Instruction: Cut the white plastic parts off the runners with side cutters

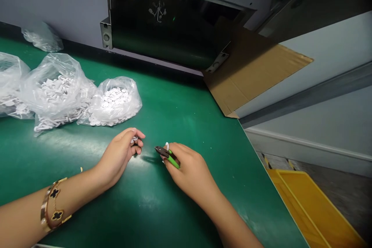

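Note:
Over the green table [180, 100], my right hand [193, 166] is wrapped round a pair of side cutters [171, 158] with green handles and dark jaws. The jaws point left, towards my other hand. A small white plastic piece [167, 146] shows beside the cutters at my right fingers; whether it is held there is unclear. My left hand [116, 155] is curled round small white plastic pieces [134, 139], partly hidden by the fingers. A gap separates the cutters from the left fingertips.
Clear bags of white plastic parts stand at the left: one with round discs [114, 99], one with hook-like pieces [58, 89]. Behind is a machine opening [162, 35] with a branched white piece [158, 11] in it. Cardboard [250, 73] leans at the right, above a yellow crate [308, 201].

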